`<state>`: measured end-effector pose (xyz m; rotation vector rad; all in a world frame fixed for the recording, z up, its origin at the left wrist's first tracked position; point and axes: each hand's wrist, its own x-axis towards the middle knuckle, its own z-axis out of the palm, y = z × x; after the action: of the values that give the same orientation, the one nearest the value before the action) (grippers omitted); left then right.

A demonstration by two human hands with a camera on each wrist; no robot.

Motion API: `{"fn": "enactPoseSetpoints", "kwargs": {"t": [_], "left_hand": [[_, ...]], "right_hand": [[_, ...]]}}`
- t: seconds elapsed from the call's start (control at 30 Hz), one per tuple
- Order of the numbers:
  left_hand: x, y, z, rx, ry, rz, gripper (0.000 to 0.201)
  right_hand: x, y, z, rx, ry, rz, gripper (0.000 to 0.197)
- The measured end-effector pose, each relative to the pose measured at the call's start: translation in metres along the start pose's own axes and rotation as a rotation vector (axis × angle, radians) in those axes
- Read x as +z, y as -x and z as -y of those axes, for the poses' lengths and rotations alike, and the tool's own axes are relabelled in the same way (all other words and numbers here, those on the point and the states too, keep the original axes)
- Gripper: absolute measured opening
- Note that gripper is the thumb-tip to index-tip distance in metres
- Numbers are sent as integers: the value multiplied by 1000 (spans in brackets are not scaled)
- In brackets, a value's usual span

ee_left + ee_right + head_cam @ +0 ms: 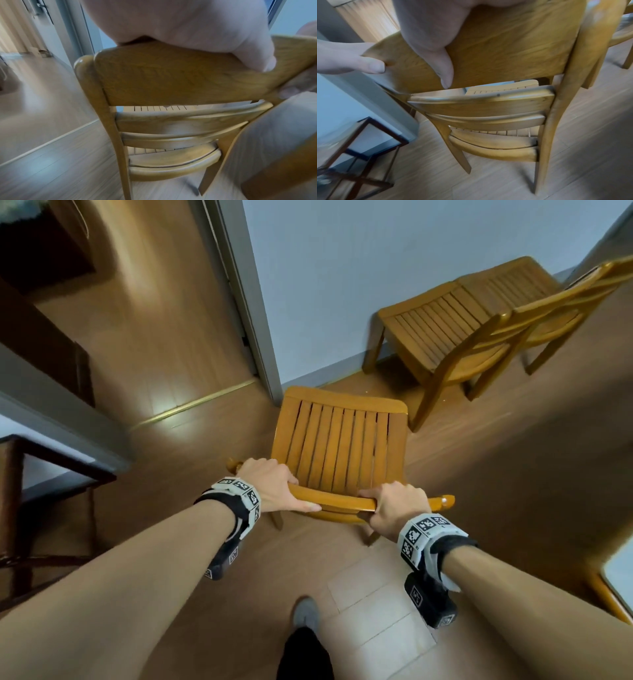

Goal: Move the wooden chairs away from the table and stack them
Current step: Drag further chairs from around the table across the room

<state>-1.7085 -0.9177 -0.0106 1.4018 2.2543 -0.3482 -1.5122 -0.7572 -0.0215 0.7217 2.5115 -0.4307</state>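
Observation:
A honey-coloured wooden chair (339,446) with a slatted seat stands in front of me, its seat pointing away. My left hand (274,487) grips the left part of its curved top rail (339,501). My right hand (394,505) grips the right part. In the left wrist view my palm (188,27) lies over the rail (171,75). The right wrist view shows my thumb (440,60) pressed on the back of the rail (505,47). Two more wooden chairs (445,333) stand close together by the wall at the back right. Whether the held chair's legs touch the floor, I cannot tell.
A grey door frame (246,302) rises just left of the held chair, with a doorway and brass threshold (191,405) beyond. A dark wooden rack (51,460) is at the left. A table corner (616,587) shows at the lower right. My foot (306,611) is behind the chair.

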Motion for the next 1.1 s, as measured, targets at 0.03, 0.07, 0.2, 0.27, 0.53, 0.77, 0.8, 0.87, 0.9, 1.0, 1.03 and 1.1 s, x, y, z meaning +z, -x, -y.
{"fn": "enactPoseSetpoints", "kwargs": {"t": [0.03, 0.07, 0.2, 0.27, 0.53, 0.77, 0.8, 0.87, 0.9, 1.0, 1.03, 1.1], "left_hand": [[-5, -14, 1, -2, 13, 9, 105], [-11, -29, 2, -4, 21, 17, 106], [-27, -86, -2, -14, 45, 32, 108], [-37, -114, -5, -19, 49, 33, 106], [-96, -233, -29, -97, 53, 48, 103], [-126, -295, -90, -118, 17, 62, 89], [-127, -302, -100, -109, 22, 55, 89], [-131, -318, -116, -99, 29, 42, 90], [-134, -327, -122, -104, 28, 37, 90], [-146, -346, -134, -129, 44, 22, 86], [-151, -354, -138, -134, 43, 14, 84], [-161, -371, -147, -133, 55, -10, 84]], "right_hand": [[-8, -12, -5, 16, -9, 4, 35], [-16, -25, -11, 31, -14, 3, 32], [-46, -75, -38, 62, 10, -4, 30], [-62, -98, -55, 61, 16, -4, 36], [-140, -202, -144, -45, 82, 25, 39], [-188, -249, -233, -205, 226, 124, 42], [-191, -253, -244, -207, 232, 126, 44], [-200, -261, -264, -219, 235, 133, 44], [-207, -267, -273, -225, 237, 131, 44], [-224, -283, -292, -247, 251, 97, 38], [-229, -291, -299, -257, 261, 83, 35], [-241, -306, -313, -265, 266, 72, 29]]}}
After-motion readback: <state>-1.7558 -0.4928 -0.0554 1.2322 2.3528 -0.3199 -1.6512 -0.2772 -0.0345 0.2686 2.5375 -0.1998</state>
